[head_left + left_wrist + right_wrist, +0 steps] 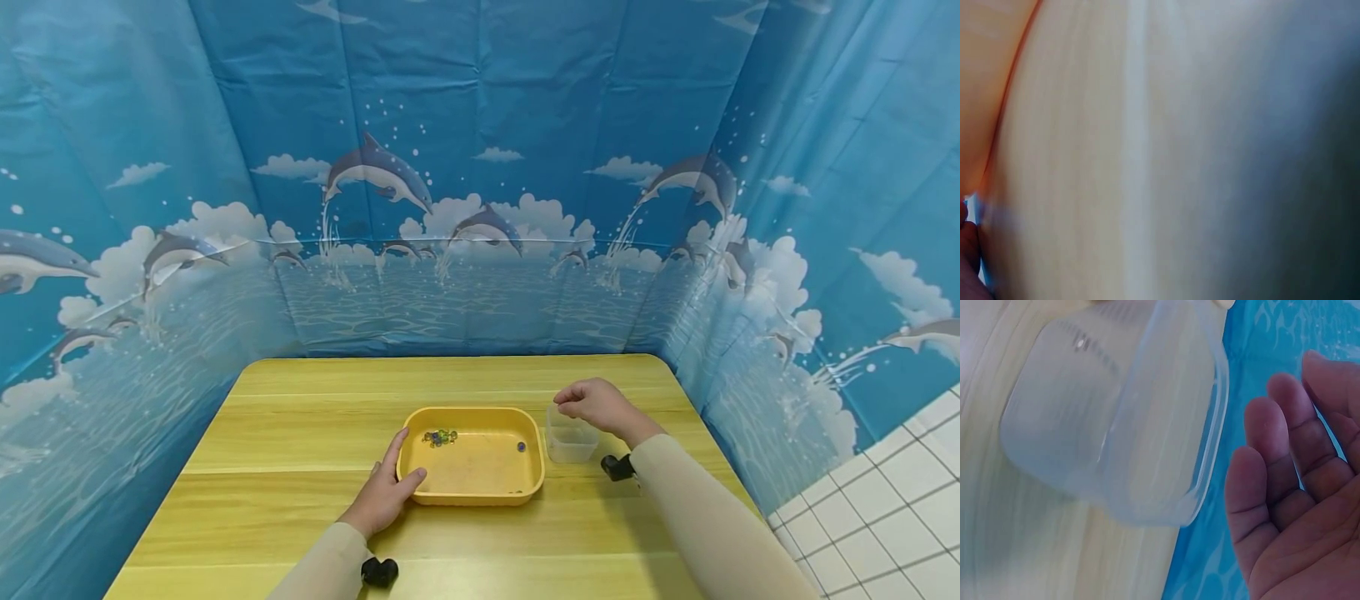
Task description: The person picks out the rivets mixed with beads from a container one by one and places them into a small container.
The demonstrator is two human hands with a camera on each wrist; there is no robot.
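Note:
A yellow rectangular tray (468,500) lies on the table. At its near left corner my left hand (381,496) grips the rim, thumb over the edge and fingers along the outer side. Inside the tray, a cluster of small glassy beads (439,437) sits at the far left. One dark blue bead (521,447) lies near the right wall. My right hand (600,407) hovers over a clear plastic container (572,454) just right of the tray. Its fingers (1266,431) are loosely bent, with nothing visible in them. A small shiny spot shows in the container in the right wrist view.
The wooden table (300,417) has rounded far corners. A blue dolphin-print curtain (480,292) hangs behind and along both sides. White tiles (885,500) show at the lower right. A black wrist camera (617,467) is close to the container's near right side.

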